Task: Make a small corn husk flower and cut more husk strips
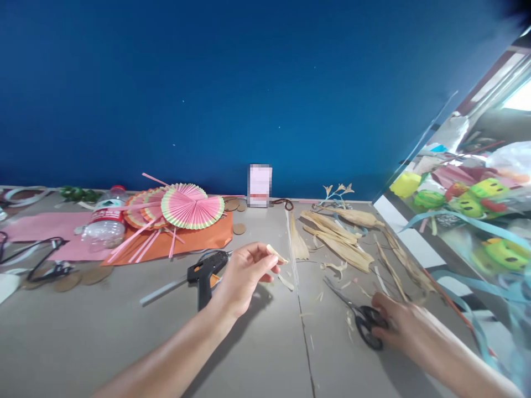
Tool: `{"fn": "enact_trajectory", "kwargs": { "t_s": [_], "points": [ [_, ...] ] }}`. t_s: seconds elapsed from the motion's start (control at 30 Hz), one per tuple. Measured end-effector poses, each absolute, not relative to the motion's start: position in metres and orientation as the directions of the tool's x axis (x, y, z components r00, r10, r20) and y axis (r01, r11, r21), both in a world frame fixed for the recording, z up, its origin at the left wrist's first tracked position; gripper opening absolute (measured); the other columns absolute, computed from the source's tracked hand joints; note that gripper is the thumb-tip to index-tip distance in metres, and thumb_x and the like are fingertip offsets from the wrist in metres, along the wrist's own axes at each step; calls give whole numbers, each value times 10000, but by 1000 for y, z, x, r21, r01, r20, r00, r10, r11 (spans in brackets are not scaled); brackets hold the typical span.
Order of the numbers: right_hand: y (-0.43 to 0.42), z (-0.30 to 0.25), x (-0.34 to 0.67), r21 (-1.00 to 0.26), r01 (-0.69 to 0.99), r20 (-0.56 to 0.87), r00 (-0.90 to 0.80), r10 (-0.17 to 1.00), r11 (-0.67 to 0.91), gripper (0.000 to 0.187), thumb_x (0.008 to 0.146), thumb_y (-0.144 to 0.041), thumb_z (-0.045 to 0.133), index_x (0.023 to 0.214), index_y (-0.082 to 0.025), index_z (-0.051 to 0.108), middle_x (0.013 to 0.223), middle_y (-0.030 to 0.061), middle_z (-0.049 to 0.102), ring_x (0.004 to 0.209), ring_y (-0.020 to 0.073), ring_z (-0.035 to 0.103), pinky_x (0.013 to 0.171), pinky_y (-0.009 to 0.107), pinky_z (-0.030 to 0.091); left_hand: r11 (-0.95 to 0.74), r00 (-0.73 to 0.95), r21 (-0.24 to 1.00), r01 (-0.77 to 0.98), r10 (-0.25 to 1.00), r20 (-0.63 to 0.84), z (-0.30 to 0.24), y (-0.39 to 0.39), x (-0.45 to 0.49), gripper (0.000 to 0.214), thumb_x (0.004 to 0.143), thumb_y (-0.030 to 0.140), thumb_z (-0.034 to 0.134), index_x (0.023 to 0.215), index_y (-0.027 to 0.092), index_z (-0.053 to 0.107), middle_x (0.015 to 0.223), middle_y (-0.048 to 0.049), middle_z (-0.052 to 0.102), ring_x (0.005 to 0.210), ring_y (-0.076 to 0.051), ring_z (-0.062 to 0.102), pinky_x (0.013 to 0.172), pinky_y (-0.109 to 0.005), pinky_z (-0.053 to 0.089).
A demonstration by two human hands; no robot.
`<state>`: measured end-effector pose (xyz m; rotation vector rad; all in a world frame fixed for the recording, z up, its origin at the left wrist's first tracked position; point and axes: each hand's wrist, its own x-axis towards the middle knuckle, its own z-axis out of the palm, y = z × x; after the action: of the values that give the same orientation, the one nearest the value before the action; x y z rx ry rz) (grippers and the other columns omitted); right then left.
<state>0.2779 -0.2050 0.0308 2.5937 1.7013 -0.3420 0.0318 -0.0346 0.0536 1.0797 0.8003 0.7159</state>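
Between thumb and forefinger, my left hand (pixel 251 272) pinches a small pale strip of dried husk (pixel 276 255) above the grey table. Just behind its wrist lies a black glue gun (pixel 204 275) with a clear glue stick poking out to the left. My right hand (pixel 392 320) has its fingers closed at the black handles of a pair of scissors (pixel 367 323), low over the table. The blades point away to the upper left. Dried corn husks (pixel 340 239) are spread beyond the scissors, with small scraps scattered around them.
On the left, pink paper fans (pixel 193 205) rest on orange paper (pixel 219 235) near a plastic bottle (pixel 107 218). A pixelated pink card (pixel 259 185) stands against the blue wall (pixel 265 94). Blue ribbons (pixel 464 218) and bagged colourful items (pixel 473 199) crowd the right.
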Motion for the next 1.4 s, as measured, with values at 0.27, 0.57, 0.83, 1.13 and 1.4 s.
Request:
{"fn": "enact_trajectory", "kwargs": {
  "t_s": [0.27, 0.57, 0.83, 1.13, 1.4],
  "points": [
    [-157, 67, 215, -761, 611, -29, 304, 952, -218, 217, 735, -359, 523, 837, -177, 584, 691, 28, 578, 548, 130, 496, 527, 242, 397, 201, 721, 976, 84, 664, -198, 53, -46, 36, 99, 701, 207, 541, 636, 144, 499, 707, -54, 656, 549, -96, 565, 538, -202, 408],
    [-91, 59, 167, -949, 300, -60, 112, 992, -91, 126, 658, -260, 606, 630, -155, 541, 505, -56, 443, 430, 47, 323, 382, 166, 233, -17, 628, 995, 97, 776, -48, 53, -31, 26, 113, 710, 242, 568, 659, 149, 529, 549, 18, 519, 540, -97, 511, 568, -204, 421],
    [-79, 38, 166, -923, -375, -140, 101, 985, -92, 265, 616, -335, 661, 631, -163, 460, 494, -66, 468, 372, 36, 372, 372, 166, 265, 187, 647, 982, -2, 749, -141, 46, -27, 31, 227, 638, 293, 669, 774, 142, 569, 636, -10, 572, 574, -101, 524, 552, -197, 417],
    [-91, 34, 171, -984, -140, -108, -31, 994, -111, 100, 660, -229, 577, 661, -153, 512, 493, -58, 460, 419, 53, 406, 413, 170, 315, -136, 701, 951, 278, 705, -104, 49, -23, 24, 148, 647, 268, 640, 603, 150, 563, 557, 24, 531, 503, -81, 431, 484, -174, 327],
    [-110, 34, 173, -971, 147, -209, -115, 971, -191, 15, 631, -157, 544, 631, -142, 546, 500, -66, 433, 429, 34, 305, 388, 154, 219, -496, 831, 799, 341, 556, -11, 50, -37, 9, 124, 717, 229, 552, 627, 172, 615, 599, -7, 586, 558, -116, 499, 539, -193, 345]
  ]
}}
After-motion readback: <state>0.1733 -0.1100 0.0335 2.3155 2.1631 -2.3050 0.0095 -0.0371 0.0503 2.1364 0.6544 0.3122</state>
